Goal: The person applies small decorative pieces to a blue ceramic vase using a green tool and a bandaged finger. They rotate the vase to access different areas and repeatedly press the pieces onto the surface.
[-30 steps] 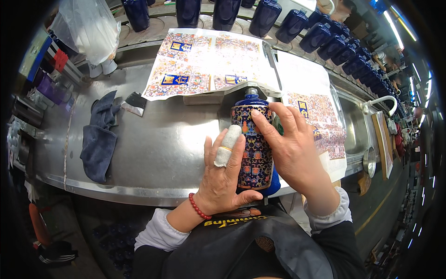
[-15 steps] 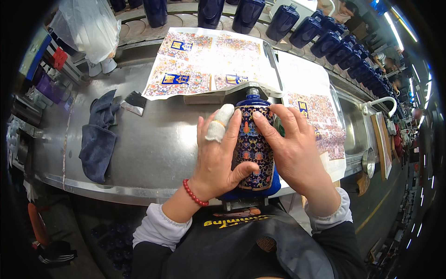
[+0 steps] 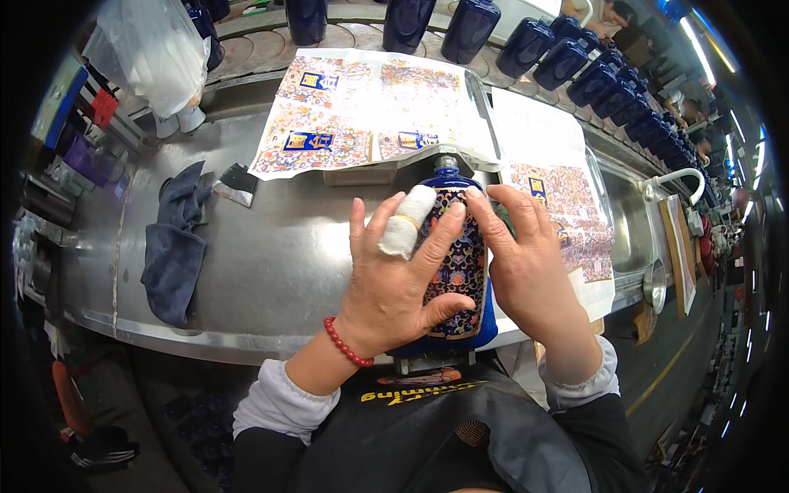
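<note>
A dark blue bottle (image 3: 462, 271) with a colourful floral decal over its face lies in front of me, its neck pointing away. Under its lower end is a blue pad (image 3: 491, 327). My left hand (image 3: 374, 292) is open, fingers spread over the bottle's left side. Its index fingertip rests on the upper decal and the thumb lies across the lower part. A white cloth finger sleeve (image 3: 403, 230) covers one of its fingers. My right hand (image 3: 532, 275) is open along the bottle's right side, its index fingertip at the upper right edge of the decal.
Two sheets of printed decals, one at the far middle (image 3: 427, 99) and one at the right (image 3: 559, 172), lie beyond the bottle. A dark cloth (image 3: 174, 263) is on the metal bench. Blue bottles (image 3: 526, 45) line a conveyor (image 3: 345, 37). A sink (image 3: 620, 214) stands right.
My left hand has shifted right, farther over the decal. My right index finger has moved to the bottle's upper right edge. The bottles on the conveyor have moved right.
</note>
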Tool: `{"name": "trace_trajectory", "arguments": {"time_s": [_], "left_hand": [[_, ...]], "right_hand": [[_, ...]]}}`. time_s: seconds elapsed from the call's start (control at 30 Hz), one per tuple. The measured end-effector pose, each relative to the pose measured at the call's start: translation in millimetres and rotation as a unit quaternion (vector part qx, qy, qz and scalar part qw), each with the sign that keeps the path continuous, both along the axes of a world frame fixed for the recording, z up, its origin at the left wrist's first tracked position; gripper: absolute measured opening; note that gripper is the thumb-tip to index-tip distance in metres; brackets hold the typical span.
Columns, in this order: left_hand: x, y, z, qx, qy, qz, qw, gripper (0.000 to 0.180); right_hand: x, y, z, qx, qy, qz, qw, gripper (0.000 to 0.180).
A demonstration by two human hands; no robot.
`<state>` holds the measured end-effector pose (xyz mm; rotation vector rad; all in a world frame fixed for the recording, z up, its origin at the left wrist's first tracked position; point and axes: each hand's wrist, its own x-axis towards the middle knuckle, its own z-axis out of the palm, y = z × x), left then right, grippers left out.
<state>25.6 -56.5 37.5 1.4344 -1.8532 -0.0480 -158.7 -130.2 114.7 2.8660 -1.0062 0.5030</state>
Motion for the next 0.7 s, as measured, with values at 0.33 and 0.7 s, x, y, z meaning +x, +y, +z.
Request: {"name": "trace_trajectory", "arguments": {"time_s": [0.33,0.7], "left_hand": [[-6.3,-3.8,0.3,0.003,0.045,0.012,0.999,0.095],[-8.0,-4.5,-6.8,0.014,0.083,0.011,0.996,0.106]], "right_hand": [[-6.5,-0.4,-4.2,0.031,0.0,0.007,0.999,0.064],[-3.7,-2.1,-1.8,0.023,-0.005,0.015,1.0,0.065]]}}
